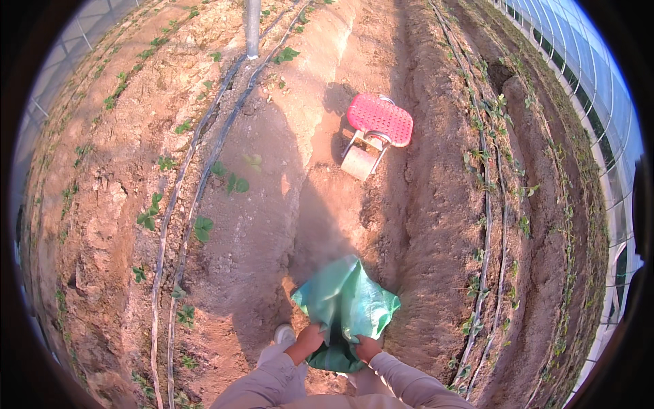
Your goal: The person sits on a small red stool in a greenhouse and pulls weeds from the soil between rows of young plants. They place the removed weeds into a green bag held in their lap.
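A green woven plastic sack [352, 296] hangs before my legs, its far part spread and creased into a peak. My left hand [310, 338] grips the sack's near left edge. On the near right edge my right hand [367, 348] is closed around the fabric. Between the hands the material sags into a dark fold. Whether anything lies inside the sack cannot be seen.
Ahead in the furrow stands a rolling seat with a red perforated top [380, 120] and a wide roller [358, 163]. Drip tapes [207, 168] and young plants [203, 228] line the soil beds on both sides. A metal post [252, 28] rises at the far left bed.
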Action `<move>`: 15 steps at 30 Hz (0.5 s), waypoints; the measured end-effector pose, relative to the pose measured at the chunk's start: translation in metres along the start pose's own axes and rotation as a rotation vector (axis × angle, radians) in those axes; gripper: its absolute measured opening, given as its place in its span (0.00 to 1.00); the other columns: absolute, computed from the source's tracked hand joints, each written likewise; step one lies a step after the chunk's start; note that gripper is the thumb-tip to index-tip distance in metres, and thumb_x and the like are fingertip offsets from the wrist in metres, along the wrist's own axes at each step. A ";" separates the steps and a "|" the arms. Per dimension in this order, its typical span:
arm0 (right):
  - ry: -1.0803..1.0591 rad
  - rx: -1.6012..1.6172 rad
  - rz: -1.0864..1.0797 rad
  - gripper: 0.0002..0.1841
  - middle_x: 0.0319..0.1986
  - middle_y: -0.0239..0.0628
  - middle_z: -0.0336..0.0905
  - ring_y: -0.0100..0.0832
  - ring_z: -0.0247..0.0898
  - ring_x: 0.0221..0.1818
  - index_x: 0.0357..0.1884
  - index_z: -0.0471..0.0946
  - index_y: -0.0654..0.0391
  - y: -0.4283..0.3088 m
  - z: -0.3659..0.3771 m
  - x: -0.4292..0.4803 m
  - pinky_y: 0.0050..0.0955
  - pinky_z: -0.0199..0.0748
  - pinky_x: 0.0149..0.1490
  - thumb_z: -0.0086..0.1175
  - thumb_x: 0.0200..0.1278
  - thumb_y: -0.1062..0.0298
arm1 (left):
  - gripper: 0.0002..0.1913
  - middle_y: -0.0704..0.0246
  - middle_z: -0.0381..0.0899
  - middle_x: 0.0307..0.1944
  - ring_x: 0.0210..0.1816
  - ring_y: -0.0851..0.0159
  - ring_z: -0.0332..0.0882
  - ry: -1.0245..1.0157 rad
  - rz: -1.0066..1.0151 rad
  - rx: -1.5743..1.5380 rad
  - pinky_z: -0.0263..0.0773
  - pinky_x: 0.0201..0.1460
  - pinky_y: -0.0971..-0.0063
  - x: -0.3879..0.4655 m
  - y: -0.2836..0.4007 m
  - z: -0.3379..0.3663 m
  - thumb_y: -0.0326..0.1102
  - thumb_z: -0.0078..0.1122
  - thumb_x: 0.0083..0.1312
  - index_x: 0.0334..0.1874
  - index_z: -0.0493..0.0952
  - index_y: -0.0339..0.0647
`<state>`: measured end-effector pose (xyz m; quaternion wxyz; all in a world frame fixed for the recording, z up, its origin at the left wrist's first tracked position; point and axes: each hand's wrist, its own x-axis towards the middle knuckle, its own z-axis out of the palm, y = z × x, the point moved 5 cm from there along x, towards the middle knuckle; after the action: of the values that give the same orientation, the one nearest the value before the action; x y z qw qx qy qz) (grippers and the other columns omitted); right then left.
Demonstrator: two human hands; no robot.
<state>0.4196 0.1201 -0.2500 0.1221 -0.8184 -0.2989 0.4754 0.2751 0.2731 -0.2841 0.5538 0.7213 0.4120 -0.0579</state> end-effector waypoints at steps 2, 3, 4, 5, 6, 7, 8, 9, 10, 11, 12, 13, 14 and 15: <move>-0.014 -0.087 0.011 0.16 0.39 0.55 0.80 0.56 0.75 0.45 0.47 0.78 0.54 -0.003 -0.028 -0.021 0.49 0.71 0.51 0.49 0.62 0.58 | 0.14 0.49 0.80 0.36 0.42 0.42 0.78 -0.021 -0.078 0.046 0.72 0.43 0.55 -0.022 -0.007 -0.026 0.41 0.54 0.65 0.48 0.78 0.41; -0.024 -0.125 0.021 0.16 0.38 0.55 0.80 0.56 0.75 0.45 0.45 0.78 0.54 -0.007 -0.042 -0.032 0.50 0.71 0.51 0.49 0.62 0.57 | 0.14 0.48 0.80 0.36 0.42 0.42 0.79 -0.038 -0.120 0.088 0.72 0.43 0.57 -0.032 -0.006 -0.042 0.40 0.54 0.66 0.49 0.78 0.42; 0.033 -0.149 0.042 0.15 0.37 0.54 0.80 0.57 0.75 0.43 0.45 0.78 0.55 -0.013 -0.062 -0.042 0.50 0.72 0.48 0.50 0.62 0.58 | 0.14 0.49 0.81 0.36 0.42 0.42 0.79 0.015 -0.106 0.039 0.72 0.43 0.57 -0.041 0.002 -0.059 0.41 0.54 0.66 0.48 0.78 0.41; 0.096 -0.168 0.049 0.14 0.35 0.53 0.80 0.58 0.75 0.42 0.44 0.78 0.55 -0.020 -0.083 -0.052 0.49 0.73 0.46 0.51 0.62 0.59 | 0.14 0.49 0.81 0.36 0.42 0.42 0.79 0.061 -0.091 0.007 0.72 0.43 0.58 -0.049 0.014 -0.078 0.41 0.55 0.66 0.47 0.79 0.41; 0.234 -0.078 -0.050 0.12 0.35 0.54 0.80 0.57 0.76 0.41 0.44 0.79 0.55 -0.032 -0.108 -0.068 0.47 0.73 0.46 0.53 0.61 0.62 | 0.14 0.50 0.81 0.36 0.42 0.42 0.79 0.091 -0.096 -0.016 0.72 0.43 0.58 -0.058 0.030 -0.094 0.42 0.55 0.66 0.47 0.79 0.41; 0.299 -0.033 0.029 0.12 0.34 0.53 0.80 0.54 0.77 0.40 0.44 0.79 0.56 -0.036 -0.129 -0.081 0.44 0.73 0.45 0.54 0.60 0.64 | 0.14 0.50 0.81 0.36 0.41 0.42 0.79 0.121 -0.055 -0.050 0.72 0.44 0.58 -0.070 0.052 -0.107 0.42 0.55 0.66 0.46 0.79 0.40; 0.379 0.019 0.066 0.12 0.33 0.53 0.80 0.51 0.78 0.39 0.44 0.79 0.56 -0.043 -0.153 -0.094 0.42 0.74 0.45 0.55 0.59 0.65 | 0.14 0.50 0.81 0.36 0.41 0.42 0.79 0.135 -0.033 -0.075 0.72 0.44 0.57 -0.083 0.075 -0.119 0.43 0.55 0.66 0.46 0.79 0.40; 0.449 0.073 0.135 0.12 0.33 0.52 0.81 0.48 0.79 0.38 0.44 0.79 0.57 -0.049 -0.174 -0.108 0.39 0.74 0.45 0.55 0.59 0.67 | 0.15 0.50 0.81 0.35 0.41 0.42 0.79 0.163 0.016 -0.087 0.72 0.44 0.57 -0.096 0.101 -0.132 0.43 0.56 0.67 0.46 0.79 0.39; 0.474 0.145 0.079 0.11 0.33 0.52 0.81 0.45 0.80 0.39 0.43 0.79 0.58 -0.061 -0.193 -0.125 0.38 0.74 0.46 0.55 0.59 0.69 | 0.15 0.49 0.80 0.35 0.41 0.42 0.78 0.127 -0.008 -0.106 0.72 0.44 0.56 -0.109 0.123 -0.142 0.44 0.56 0.66 0.45 0.78 0.38; 0.488 0.220 0.053 0.10 0.34 0.52 0.81 0.43 0.80 0.40 0.42 0.80 0.59 -0.071 -0.210 -0.145 0.38 0.74 0.46 0.54 0.59 0.70 | 0.16 0.49 0.80 0.35 0.41 0.41 0.77 0.107 -0.005 -0.113 0.71 0.44 0.56 -0.122 0.145 -0.154 0.44 0.56 0.66 0.44 0.78 0.37; 0.503 0.287 -0.007 0.09 0.35 0.51 0.81 0.40 0.80 0.42 0.42 0.80 0.59 -0.086 -0.224 -0.164 0.37 0.73 0.47 0.53 0.60 0.71 | 0.16 0.48 0.79 0.35 0.41 0.40 0.76 0.099 0.013 -0.117 0.71 0.43 0.55 -0.138 0.166 -0.166 0.45 0.56 0.66 0.43 0.77 0.37; 0.501 0.328 -0.026 0.10 0.36 0.50 0.82 0.38 0.79 0.42 0.43 0.80 0.60 -0.101 -0.231 -0.181 0.35 0.73 0.48 0.53 0.60 0.73 | 0.17 0.48 0.79 0.36 0.41 0.40 0.76 0.074 0.047 -0.101 0.71 0.44 0.55 -0.154 0.186 -0.175 0.46 0.56 0.66 0.43 0.77 0.36; 0.503 0.359 -0.078 0.11 0.37 0.49 0.82 0.35 0.79 0.42 0.44 0.80 0.60 -0.118 -0.237 -0.200 0.33 0.73 0.48 0.52 0.61 0.74 | 0.18 0.48 0.79 0.36 0.41 0.40 0.76 0.059 0.096 -0.083 0.71 0.44 0.55 -0.171 0.205 -0.183 0.46 0.56 0.67 0.43 0.77 0.36; 0.504 0.384 -0.135 0.11 0.37 0.48 0.82 0.33 0.78 0.42 0.45 0.80 0.60 -0.136 -0.242 -0.218 0.31 0.73 0.48 0.52 0.61 0.75 | 0.18 0.47 0.79 0.36 0.42 0.40 0.76 0.055 0.154 -0.075 0.71 0.45 0.55 -0.187 0.222 -0.193 0.47 0.55 0.67 0.44 0.77 0.36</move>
<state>0.4947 0.1163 0.0952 0.3755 -0.8508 -0.2176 0.2965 0.2271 0.3272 0.0573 0.5715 0.7310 0.3723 0.0199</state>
